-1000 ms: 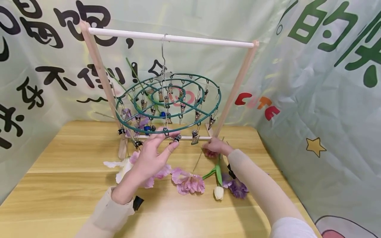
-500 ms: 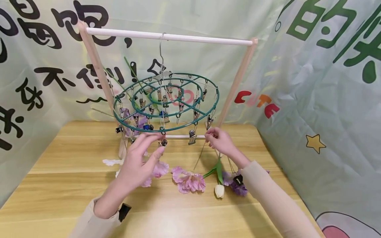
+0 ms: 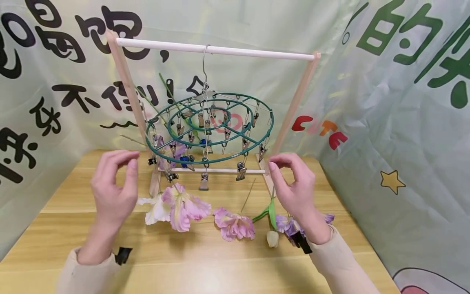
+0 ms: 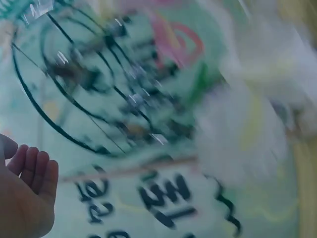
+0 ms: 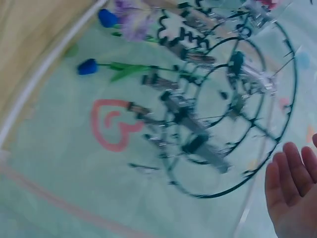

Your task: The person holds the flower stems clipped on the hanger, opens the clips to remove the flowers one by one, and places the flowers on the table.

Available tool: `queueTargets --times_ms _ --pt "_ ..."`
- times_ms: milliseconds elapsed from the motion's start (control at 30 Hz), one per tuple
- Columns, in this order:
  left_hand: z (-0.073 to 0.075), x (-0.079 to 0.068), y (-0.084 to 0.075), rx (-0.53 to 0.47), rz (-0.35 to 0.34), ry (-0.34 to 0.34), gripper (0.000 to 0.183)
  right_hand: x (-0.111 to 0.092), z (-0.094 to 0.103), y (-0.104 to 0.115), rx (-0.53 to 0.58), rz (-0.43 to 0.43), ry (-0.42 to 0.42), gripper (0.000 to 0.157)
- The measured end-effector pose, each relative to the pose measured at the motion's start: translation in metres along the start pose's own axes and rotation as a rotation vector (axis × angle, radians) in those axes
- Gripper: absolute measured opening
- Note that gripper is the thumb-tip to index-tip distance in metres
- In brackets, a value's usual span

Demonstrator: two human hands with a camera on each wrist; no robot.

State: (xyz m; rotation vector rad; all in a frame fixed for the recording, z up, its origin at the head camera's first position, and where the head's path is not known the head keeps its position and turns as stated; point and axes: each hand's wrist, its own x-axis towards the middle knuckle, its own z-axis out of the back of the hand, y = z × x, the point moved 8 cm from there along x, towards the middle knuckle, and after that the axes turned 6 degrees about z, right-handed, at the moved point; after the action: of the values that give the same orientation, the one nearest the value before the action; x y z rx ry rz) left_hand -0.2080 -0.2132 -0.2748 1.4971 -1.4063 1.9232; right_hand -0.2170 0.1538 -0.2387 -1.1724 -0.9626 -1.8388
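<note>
A green round clip hanger (image 3: 235, 157) with metal clips hangs from a white rod. Left of it, my left hand (image 3: 115, 188) is raised with loosely bent fingers and holds nothing. My right hand (image 3: 295, 183) is raised in much the same way on the other side, also holding nothing. Between them a metal clip (image 3: 204, 181) dangles at the hanger's front. A pink flower (image 3: 183, 207) and a white flower (image 3: 157, 210) hang head down at front left. Blue tulips (image 5: 88, 67) show in the right wrist view. The left wrist view is blurred.
The wooden stand (image 3: 126, 77) carries the white rod (image 3: 253, 52). On the table (image 3: 205, 261) are a pink flower (image 3: 234, 224), a white tulip (image 3: 272, 239) and purple flowers (image 3: 286, 224) near my right wrist. Printed cloth (image 3: 367, 134) surrounds the table.
My left hand has moved left, away from the front clip, which now hangs free. My right hand has moved right, away from the hanger's right-hand clips.
</note>
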Motion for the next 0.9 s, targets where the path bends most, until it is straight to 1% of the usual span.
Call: queueTargets --times_ms 67,133,200,267,333,400,467,533,600,700,800,900 --pt "0.004 0.005 0.014 0.064 -0.009 -0.006 0.018 0.008 -0.001 0.017 -0.028 0.114 -0.010 0.019" --pt "0.004 0.008 0.025 0.128 -0.036 0.023 0.017 0.015 -0.007 0.031 -0.056 0.219 0.004 0.023" --pt "0.001 0.010 0.033 0.180 -0.075 0.066 0.019 0.020 -0.016 0.040 -0.084 0.292 0.050 0.024" --pt "-0.005 0.011 0.040 0.197 -0.103 0.116 0.024 0.023 -0.026 0.045 -0.103 0.337 0.116 0.025" --pt "-0.012 0.012 0.045 0.198 -0.126 0.155 0.030 0.025 -0.036 0.047 -0.121 0.351 0.184 0.026" --pt "-0.018 0.013 0.048 0.191 -0.146 0.176 0.030 0.026 -0.044 0.046 -0.142 0.354 0.246 0.027" --pt "-0.023 0.014 0.050 0.188 -0.163 0.190 0.029 0.026 -0.050 0.043 -0.161 0.352 0.291 0.026" --pt "-0.026 0.015 0.050 0.187 -0.175 0.191 0.028 0.024 -0.053 0.040 -0.173 0.350 0.314 0.025" --pt "-0.028 0.016 0.049 0.183 -0.185 0.187 0.026 0.023 -0.052 0.036 -0.173 0.351 0.316 0.024" --pt "-0.030 0.015 0.044 0.163 -0.215 0.193 0.027 0.020 -0.047 0.029 -0.147 0.351 0.295 0.021" --pt "-0.033 0.012 0.033 0.120 -0.259 0.206 0.026 0.016 -0.040 0.021 -0.139 0.360 0.274 0.022" --pt "-0.036 0.009 0.019 0.061 -0.299 0.207 0.017 0.012 -0.031 0.010 -0.125 0.360 0.255 0.024"
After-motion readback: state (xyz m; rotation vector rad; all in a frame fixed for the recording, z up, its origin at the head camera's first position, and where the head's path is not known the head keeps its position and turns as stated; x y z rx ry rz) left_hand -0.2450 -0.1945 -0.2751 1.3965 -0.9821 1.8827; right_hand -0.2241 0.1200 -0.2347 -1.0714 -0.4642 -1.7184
